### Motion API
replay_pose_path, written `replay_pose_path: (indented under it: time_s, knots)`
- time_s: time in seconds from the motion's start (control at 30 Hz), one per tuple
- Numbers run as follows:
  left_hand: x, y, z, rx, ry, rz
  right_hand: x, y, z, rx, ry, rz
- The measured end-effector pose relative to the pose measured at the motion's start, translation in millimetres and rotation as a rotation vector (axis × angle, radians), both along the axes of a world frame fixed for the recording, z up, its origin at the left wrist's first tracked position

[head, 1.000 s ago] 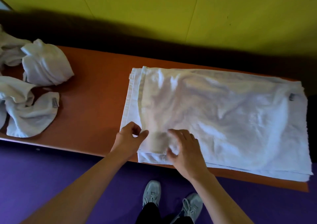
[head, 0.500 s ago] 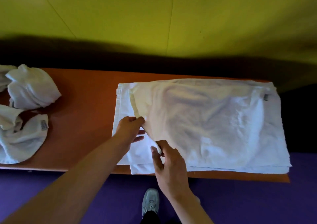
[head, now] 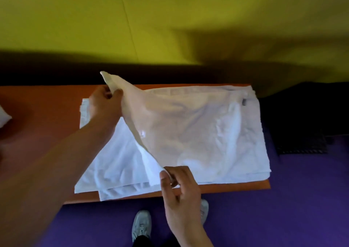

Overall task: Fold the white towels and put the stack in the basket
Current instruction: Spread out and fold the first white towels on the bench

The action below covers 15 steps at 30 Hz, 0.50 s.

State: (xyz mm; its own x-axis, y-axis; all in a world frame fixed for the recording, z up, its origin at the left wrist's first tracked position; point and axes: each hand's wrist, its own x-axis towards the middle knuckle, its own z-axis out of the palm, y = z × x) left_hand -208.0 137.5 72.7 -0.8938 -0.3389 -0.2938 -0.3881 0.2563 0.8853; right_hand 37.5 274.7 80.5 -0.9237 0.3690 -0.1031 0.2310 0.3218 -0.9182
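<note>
A white towel (head: pixel 188 129) lies on top of a stack of flat white towels (head: pixel 113 163) on the orange bench (head: pixel 47 106). My left hand (head: pixel 104 105) pinches the towel's far left corner and holds it lifted above the bench. My right hand (head: pixel 177 188) pinches the near left corner at the bench's front edge. The towel's left edge hangs raised between both hands, and its right part still rests on the stack. A small grey tag (head: pixel 244 102) shows near its far right corner.
A bit of a crumpled white towel (head: pixel 3 117) shows at the left edge. A dark basket-like object (head: pixel 302 144) sits on the purple floor right of the bench. A yellow wall rises behind. My shoes (head: pixel 141 226) stand below the bench edge.
Both hands have lifted the top towel's left edge off the stack, the left hand going up and away. The view has shifted right, so the crumpled towels are nearly out of frame.
</note>
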Motion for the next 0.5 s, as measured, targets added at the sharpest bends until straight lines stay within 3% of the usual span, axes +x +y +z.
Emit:
replay_pose_path:
  time_s: [0.5]
  knots:
    - [40.3, 273.5, 2.9, -0.06, 0.158, -0.368, 56.3, 220.7, -26.0, -0.055, -0.242, -0.398]
